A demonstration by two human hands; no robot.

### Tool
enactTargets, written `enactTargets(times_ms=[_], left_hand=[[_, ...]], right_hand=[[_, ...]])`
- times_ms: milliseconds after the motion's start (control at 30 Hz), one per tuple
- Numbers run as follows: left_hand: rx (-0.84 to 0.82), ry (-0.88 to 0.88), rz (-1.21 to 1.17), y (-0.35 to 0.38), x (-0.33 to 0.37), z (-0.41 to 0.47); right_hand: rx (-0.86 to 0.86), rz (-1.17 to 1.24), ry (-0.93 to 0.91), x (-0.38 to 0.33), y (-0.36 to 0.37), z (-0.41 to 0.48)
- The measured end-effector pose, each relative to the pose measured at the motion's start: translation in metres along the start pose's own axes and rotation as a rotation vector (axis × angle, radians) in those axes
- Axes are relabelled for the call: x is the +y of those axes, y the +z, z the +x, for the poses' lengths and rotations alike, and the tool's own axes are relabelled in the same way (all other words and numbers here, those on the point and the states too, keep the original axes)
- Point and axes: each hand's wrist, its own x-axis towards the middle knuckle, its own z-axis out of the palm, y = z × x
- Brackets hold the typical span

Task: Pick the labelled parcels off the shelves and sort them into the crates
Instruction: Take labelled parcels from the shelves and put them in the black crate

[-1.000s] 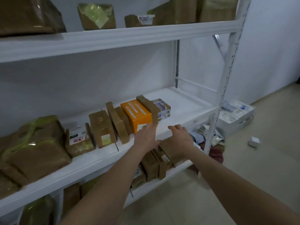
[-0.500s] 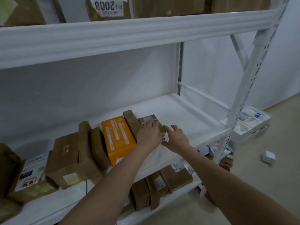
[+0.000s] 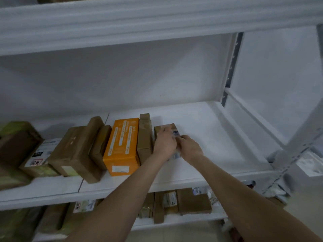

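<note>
Stockroom: metal shelving [image 3: 157, 186], stacked parcels [image 3: 76, 151].

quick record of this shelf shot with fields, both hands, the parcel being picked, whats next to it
left hand: grips the small labelled parcel from its left
right hand: grips the same parcel from its right
parcel position: on the middle shelf, right end of the row
neighbours: tall brown parcel beside it, then the orange box
below: more brown parcels on the lower shelf
</note>
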Motion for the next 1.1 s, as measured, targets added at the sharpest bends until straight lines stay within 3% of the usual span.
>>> enactTargets(times_ms=[133,200,467,600,833,967,1100], left_hand=[[0.058,-0.284,-0.118,0.017,0.010,0.001],[0.059,-0.339,-0.110,0.024,0.013,-0.002],[-0.051,-0.393,-0.160,0.043,0.023,-0.015],[-0.105,-0.451,-0.369,0.050,0.023,-0.011],[-0.100,-0.394,-0.682,0.040,0.032,-0.006],[-0.089,-0.302,-0.799,0.019,0.042,-0.004],[-0.088,-0.334,-0.937,0.008,0.048,-0.001]], right_hand=[[-0.048,0.126,-0.090,0.027,-0.016,-0.018],[-0.062,0.169,-0.063,0.037,-0.027,-0.024],[-0.044,0.622,0.337,0.082,-0.053,-0.023],[-0.182,0.891,0.456,0.083,-0.047,-0.029],[-0.007,1.083,0.346,0.073,-0.064,-0.029],[0.010,1.099,0.313,0.066,-0.092,-0.036],[0.030,1.145,0.342,0.061,-0.106,-0.042]])
